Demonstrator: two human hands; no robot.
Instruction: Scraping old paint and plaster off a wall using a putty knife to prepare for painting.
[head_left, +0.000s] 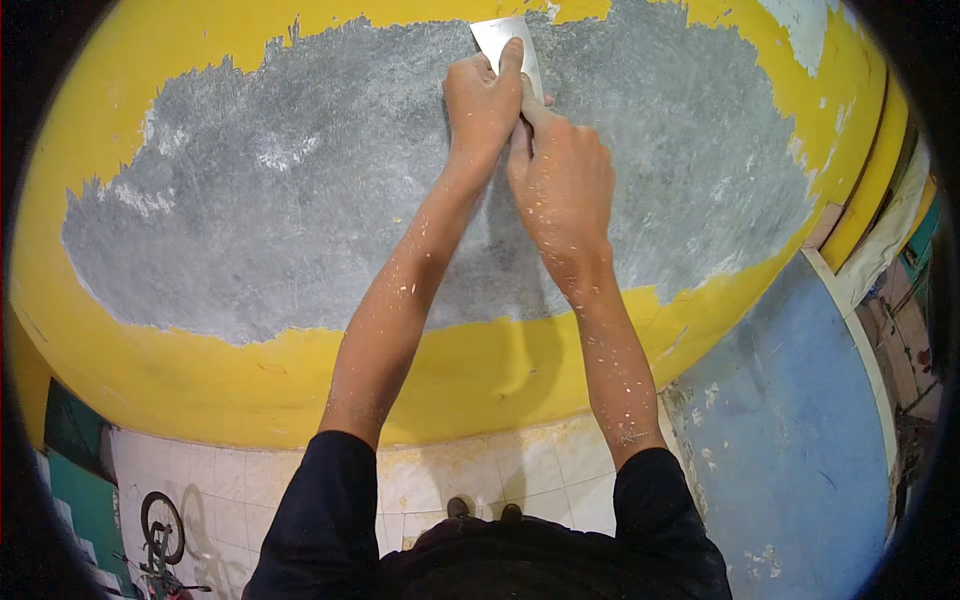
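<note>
Both my hands are on one metal scraper blade (499, 39) in the upper middle of the view. My left hand (484, 101) has its thumb laid along the blade's face. Just right of it and lower, my right hand (564, 161) is closed round the handle end, which the fingers hide. The blade's wide edge lies close to the top border of a bare grey patch (337, 180) on the wall, where ragged yellow paint (480, 375) surrounds the patch. Small pale paint flakes cling to both forearms.
Below the wall is a tiled floor (420, 480) with flakes near its base and my shoes on it. A bicycle (162, 529) stands at the lower left. On the right a blue wall (795, 420) with peeling spots meets the yellow one, beside a pale ledge (855, 330).
</note>
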